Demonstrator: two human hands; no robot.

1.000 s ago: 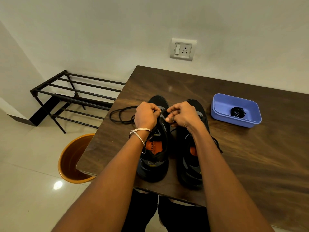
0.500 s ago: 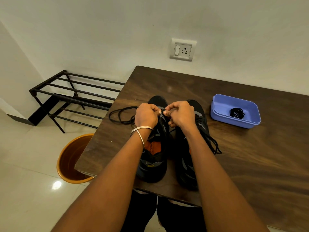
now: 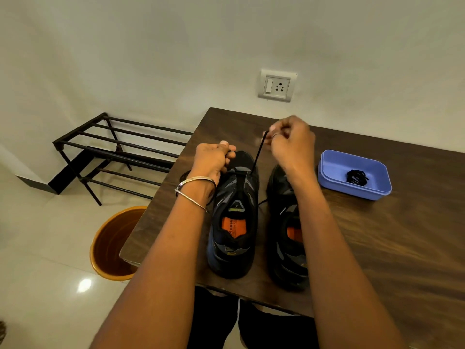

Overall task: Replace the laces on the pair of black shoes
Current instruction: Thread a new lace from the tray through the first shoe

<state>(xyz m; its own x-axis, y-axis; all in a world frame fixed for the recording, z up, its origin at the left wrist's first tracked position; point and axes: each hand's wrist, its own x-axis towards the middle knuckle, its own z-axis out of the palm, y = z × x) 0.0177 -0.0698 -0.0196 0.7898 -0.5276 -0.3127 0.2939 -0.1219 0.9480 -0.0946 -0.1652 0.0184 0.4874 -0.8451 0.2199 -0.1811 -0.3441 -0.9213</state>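
Near the centre of the head view, two black mesh running shoes with orange insoles are sitting side by side on the dark brown wooden table (image 3: 377, 248), toes pointing toward the top of the frame. Left-hand shoe (image 3: 235, 217): the left hand (image 3: 214, 159) is curling its fingers around one end of the black lace at the toe, just left of the shoe. The right hand (image 3: 292, 141), raised toward upper centre, is pinching the other end, and the black lace (image 3: 257, 157) is running taut from those fingers down to the front eyelets. Right-hand shoe (image 3: 289, 235): partly hidden under the right forearm; a loose lace end is showing between the shoes, so its lacing state is unclear.

At centre right, a blue rectangular plastic tray (image 3: 327, 170) is holding a coiled black lace (image 3: 356, 177).

Judgement: lacing of the left-hand shoe is beginning at the lowest eyelets. The next move probably calls for evening both ends, then crossing one toward the next eyelet on the opposite side while keeping tension so the lace does not slip out.
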